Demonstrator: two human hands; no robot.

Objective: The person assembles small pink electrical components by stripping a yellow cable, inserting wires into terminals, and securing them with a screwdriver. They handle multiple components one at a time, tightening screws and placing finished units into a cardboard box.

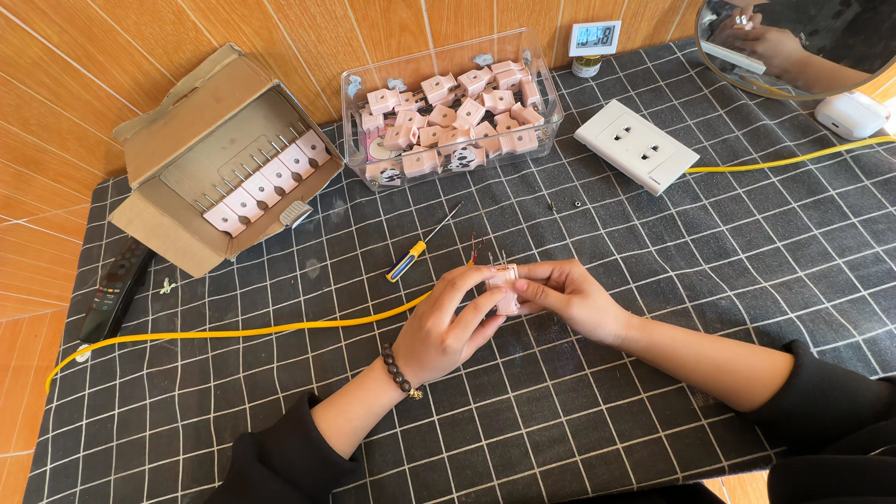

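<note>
Pink plug (505,283) sits clamped between the left hand (450,329) and right hand (567,299), fingers closed on it, over the checked desk mat (653,392) near its centre. A screwdriver (419,246) lies just beyond; the yellow cable (233,330) runs toward the left edge.

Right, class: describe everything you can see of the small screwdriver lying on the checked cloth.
The screwdriver is small, with a yellow and blue handle, plastic by its look, and a thin bare metal shaft. It lies flat and diagonal on the black checked cloth, tip pointing up-right. Nothing holds it; it rests just beyond the left hand, near the yellow cable.
</note>
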